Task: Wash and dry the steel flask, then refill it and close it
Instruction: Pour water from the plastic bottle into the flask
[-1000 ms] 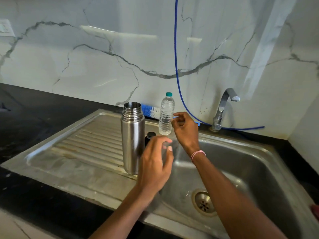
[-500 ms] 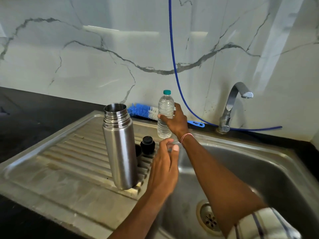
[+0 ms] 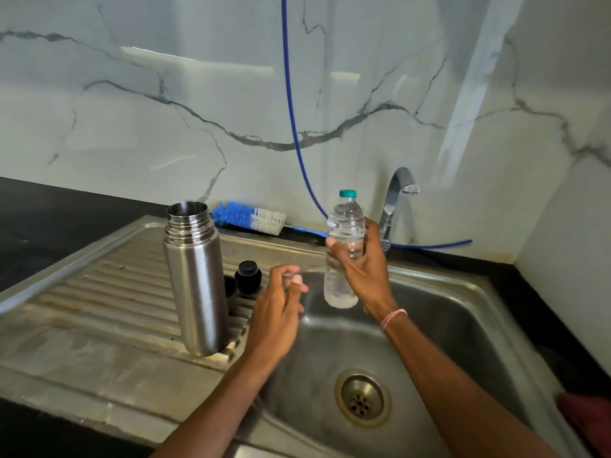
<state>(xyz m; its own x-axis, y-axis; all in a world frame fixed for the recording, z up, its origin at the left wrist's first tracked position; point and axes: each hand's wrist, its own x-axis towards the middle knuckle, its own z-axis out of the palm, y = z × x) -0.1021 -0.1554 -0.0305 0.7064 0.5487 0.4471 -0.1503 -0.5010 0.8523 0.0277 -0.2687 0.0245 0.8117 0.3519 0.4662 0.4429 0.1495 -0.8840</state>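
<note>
My right hand [image 3: 363,276] grips a clear plastic water bottle with a green cap [image 3: 345,219], fingers curled round its middle, holding it above the far left part of the steel sink basin [image 3: 463,325]. My left hand [image 3: 277,315] hangs loosely curled, holding nothing, between bottle and flask. The cylindrical stainless-steel flask [image 3: 195,279] stands upright, mouth uncovered, on the ribbed draining board [image 3: 99,292] at left. A black round stopper [image 3: 248,277] sits just right of it. A blue-and-white bottle brush [image 3: 248,219] lies along the far rim.
</note>
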